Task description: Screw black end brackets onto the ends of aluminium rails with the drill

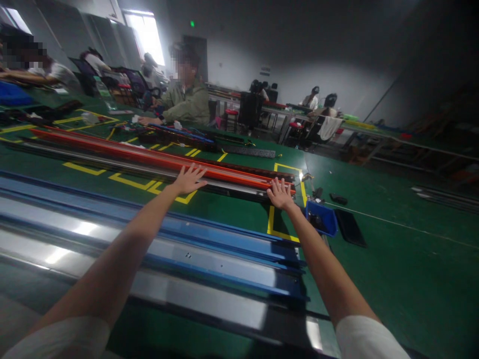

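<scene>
Red rail (235,173) lies on the counter (396,269), upper left to centre-right of frame. From my remote station: left hand (189,180) over it mid-frame, right hand (280,193) near its right end; each grip fanned wide, clasping nothing, contact unclear. Blue rails (232,234), lower left to centre, have no hand on them. Finished versus remaining: can't tell.

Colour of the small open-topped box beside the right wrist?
Blue. The small open-topped blue box shows in the head view, the only one here.
</scene>
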Demonstrator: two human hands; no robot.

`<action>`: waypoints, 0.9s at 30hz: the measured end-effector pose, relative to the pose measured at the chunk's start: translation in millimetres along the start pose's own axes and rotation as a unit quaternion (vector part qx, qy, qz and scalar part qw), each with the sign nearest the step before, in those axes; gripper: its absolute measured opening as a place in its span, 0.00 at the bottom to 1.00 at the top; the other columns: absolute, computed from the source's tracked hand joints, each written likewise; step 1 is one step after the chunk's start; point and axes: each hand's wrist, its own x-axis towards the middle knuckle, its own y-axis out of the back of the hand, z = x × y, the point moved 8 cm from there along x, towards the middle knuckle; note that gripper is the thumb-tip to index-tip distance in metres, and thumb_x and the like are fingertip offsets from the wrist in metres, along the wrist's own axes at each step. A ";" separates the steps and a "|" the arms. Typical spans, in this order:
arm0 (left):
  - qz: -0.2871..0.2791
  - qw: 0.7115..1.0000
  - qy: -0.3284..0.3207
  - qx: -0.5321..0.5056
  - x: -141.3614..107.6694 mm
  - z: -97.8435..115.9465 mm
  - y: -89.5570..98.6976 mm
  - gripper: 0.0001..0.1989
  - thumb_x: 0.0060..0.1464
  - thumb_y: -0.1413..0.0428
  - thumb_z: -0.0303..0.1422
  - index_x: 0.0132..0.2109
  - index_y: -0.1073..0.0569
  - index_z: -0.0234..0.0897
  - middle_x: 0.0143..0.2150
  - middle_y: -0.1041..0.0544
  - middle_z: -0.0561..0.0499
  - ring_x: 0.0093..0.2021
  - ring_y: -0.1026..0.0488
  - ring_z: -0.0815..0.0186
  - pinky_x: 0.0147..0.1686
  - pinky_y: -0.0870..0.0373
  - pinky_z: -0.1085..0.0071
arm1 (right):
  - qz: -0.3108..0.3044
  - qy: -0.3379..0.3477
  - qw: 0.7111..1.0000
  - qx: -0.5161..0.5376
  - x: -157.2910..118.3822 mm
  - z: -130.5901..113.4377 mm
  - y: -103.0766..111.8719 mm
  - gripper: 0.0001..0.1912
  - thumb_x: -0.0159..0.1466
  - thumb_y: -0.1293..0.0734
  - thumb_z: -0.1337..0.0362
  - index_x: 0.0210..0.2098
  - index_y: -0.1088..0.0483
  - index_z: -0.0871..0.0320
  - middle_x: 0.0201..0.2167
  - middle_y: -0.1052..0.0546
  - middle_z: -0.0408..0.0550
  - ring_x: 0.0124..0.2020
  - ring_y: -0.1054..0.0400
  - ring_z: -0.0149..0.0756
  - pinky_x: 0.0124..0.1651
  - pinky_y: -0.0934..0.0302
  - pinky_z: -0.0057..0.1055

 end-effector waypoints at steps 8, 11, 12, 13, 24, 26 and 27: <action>0.011 1.000 -0.002 0.005 2.2 -0.6 1.9 0.38 0.70 0.63 0.55 0.79 0.52 0.44 0.79 0.46 0.41 0.81 0.63 0.46 0.74 0.64 0.37 | -0.008 0.005 1.000 0.019 -3.1 -3.1 4.9 0.38 0.77 0.57 0.48 0.79 0.53 0.61 0.81 0.62 0.48 0.80 0.77 0.51 0.78 0.76 0.59; 0.015 1.000 -0.003 0.008 3.4 -1.2 2.2 0.38 0.70 0.62 0.55 0.79 0.51 0.45 0.79 0.45 0.40 0.81 0.62 0.46 0.74 0.63 0.37 | -0.009 0.006 1.000 0.026 -2.8 -3.8 5.6 0.37 0.77 0.57 0.49 0.79 0.52 0.62 0.81 0.59 0.48 0.81 0.75 0.51 0.78 0.76 0.59; 0.018 1.000 -0.003 0.009 3.8 -1.2 2.4 0.38 0.70 0.62 0.55 0.79 0.51 0.45 0.78 0.44 0.40 0.81 0.62 0.47 0.74 0.63 0.38 | -0.008 0.007 1.000 0.028 -2.7 -3.9 5.6 0.37 0.77 0.57 0.49 0.79 0.52 0.62 0.81 0.58 0.49 0.81 0.75 0.51 0.78 0.76 0.59; 0.020 1.000 -0.003 0.009 4.2 -1.1 2.8 0.37 0.70 0.62 0.55 0.79 0.50 0.45 0.78 0.44 0.40 0.81 0.62 0.47 0.75 0.63 0.38 | -0.007 0.006 1.000 0.029 -2.5 -3.8 5.7 0.37 0.77 0.57 0.49 0.79 0.52 0.62 0.81 0.58 0.49 0.81 0.74 0.51 0.78 0.76 0.59; 0.038 0.999 0.002 0.005 5.0 4.3 8.4 0.36 0.70 0.61 0.53 0.77 0.45 0.43 0.78 0.43 0.38 0.80 0.56 0.49 0.74 0.60 0.40 | 0.022 0.016 0.999 0.027 -1.6 -3.6 6.0 0.35 0.78 0.57 0.49 0.75 0.46 0.60 0.78 0.46 0.55 0.80 0.64 0.53 0.77 0.69 0.64; 0.040 0.999 0.000 0.008 6.3 3.9 7.6 0.36 0.71 0.62 0.53 0.77 0.44 0.42 0.78 0.44 0.36 0.80 0.54 0.49 0.75 0.60 0.42 | 0.030 0.016 0.999 0.025 -1.9 -3.6 6.2 0.35 0.78 0.56 0.49 0.74 0.44 0.62 0.77 0.44 0.57 0.80 0.62 0.54 0.77 0.68 0.63; 0.039 0.999 -0.003 0.010 7.2 3.6 6.9 0.36 0.70 0.61 0.53 0.77 0.44 0.40 0.78 0.44 0.35 0.80 0.54 0.49 0.75 0.59 0.43 | 0.034 0.016 0.999 0.024 -2.2 -3.6 6.3 0.35 0.78 0.56 0.49 0.73 0.43 0.63 0.76 0.43 0.59 0.80 0.63 0.55 0.77 0.69 0.63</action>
